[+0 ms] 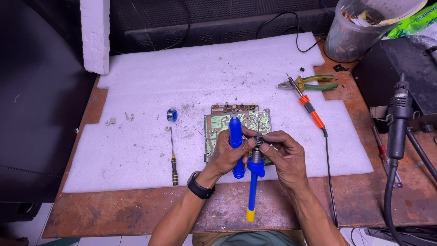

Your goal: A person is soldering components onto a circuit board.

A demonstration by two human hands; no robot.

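My left hand (227, 152) grips the blue pump barrel (235, 136) upright while my right hand (282, 152) pinches the plunger (253, 182) at its metal end, both over the near edge of the circuit board (218, 123). I judge I'm reassembling the pump; next the two parts must line up. Beyond lie the soldering iron (311, 109) and pliers (314, 82).

green pliers (314, 82); orange soldering iron (309, 107); solder spool (171, 115); screwdriver (173, 159); plastic cup (359, 27)
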